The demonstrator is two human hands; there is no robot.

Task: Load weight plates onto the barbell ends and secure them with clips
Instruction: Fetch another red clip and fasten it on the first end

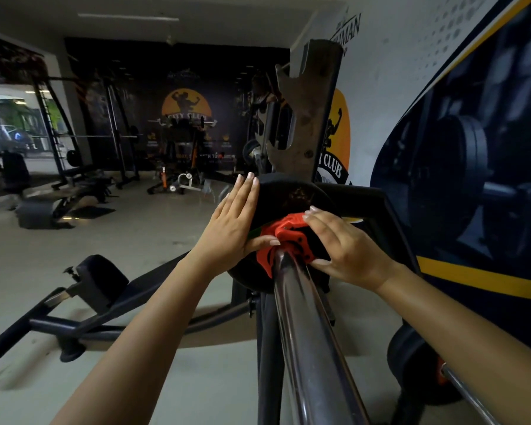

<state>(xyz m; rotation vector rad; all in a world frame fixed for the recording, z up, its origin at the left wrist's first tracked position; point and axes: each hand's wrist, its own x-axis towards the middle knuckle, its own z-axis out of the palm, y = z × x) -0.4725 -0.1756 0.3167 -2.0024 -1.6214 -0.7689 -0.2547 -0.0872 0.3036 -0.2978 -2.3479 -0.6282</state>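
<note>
My left hand [230,222] lies flat on the black weight plate [288,194], fingers pressed together; my right hand [347,250] pinches the red clip [288,240] against the plate, around the barbell sleeve [307,332]. I should seat it flush, then snap it

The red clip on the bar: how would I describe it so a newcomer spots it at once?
Find the thick chrome barbell running up the middle of the view. Follow it to the black weight plate on it. The red clip wraps the bar against that plate, between the left hand and right hand; its bright red stands out from black plate and silver bar.
</note>
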